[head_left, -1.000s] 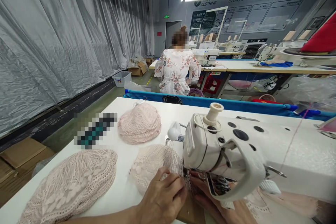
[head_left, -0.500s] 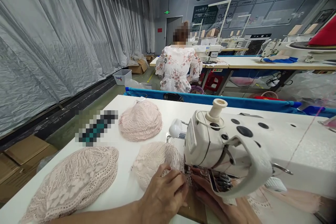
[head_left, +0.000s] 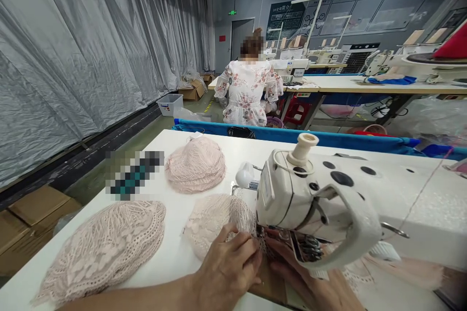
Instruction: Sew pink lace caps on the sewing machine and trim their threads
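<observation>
Curled close together in the left hand [head_left: 226,267], with fingers closed on the near edge of a pale pink, dome-shaped lace piece [head_left: 206,226], just left of the needle area. Reaching in from the other side with the right hand [head_left: 315,279], fingertips hidden under a white sewing machine [head_left: 284,189]; impossible to tell whether open or closed. Beyond the left fingers, on a white tabletop [head_left: 173,218], stacked pink lace cups [head_left: 196,165]; farther left, a larger beige-pink scalloped lace pile [head_left: 105,250].
</observation>
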A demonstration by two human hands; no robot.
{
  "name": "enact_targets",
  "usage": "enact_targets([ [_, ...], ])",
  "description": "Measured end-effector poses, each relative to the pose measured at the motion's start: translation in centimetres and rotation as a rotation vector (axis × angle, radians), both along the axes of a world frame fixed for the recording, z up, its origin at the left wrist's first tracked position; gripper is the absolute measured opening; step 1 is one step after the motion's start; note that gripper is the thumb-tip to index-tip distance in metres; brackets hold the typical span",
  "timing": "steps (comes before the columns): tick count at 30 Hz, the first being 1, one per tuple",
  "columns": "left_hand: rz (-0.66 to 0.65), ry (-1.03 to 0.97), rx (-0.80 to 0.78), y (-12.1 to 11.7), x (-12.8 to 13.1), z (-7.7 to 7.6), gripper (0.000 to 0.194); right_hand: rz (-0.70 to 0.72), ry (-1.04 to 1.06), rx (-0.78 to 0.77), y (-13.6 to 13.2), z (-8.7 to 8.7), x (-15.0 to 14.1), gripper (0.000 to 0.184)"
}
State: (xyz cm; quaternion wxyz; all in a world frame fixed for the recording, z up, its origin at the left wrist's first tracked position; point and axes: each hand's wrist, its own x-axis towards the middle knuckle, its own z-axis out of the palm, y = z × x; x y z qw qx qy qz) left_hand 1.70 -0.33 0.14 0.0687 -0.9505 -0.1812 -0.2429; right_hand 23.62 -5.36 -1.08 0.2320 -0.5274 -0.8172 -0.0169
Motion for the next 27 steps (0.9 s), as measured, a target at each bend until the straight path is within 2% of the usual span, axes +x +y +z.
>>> enact_targets([
  [14,-0.012,0.005,0.015,0.05,-0.10,0.11,0.025,0.008,-0.098,0.050,0.19,-0.08,0.11,0.018],
  [21,-0.026,0.000,0.173,-0.04,-0.06,-0.04,0.018,-0.023,-0.148,0.051,0.22,-0.65,0.23,0.023],
  [27,-0.043,0.071,0.165,0.05,-0.10,0.02,0.024,-0.013,-0.120,0.054,0.21,-0.45,0.27,0.025],
])
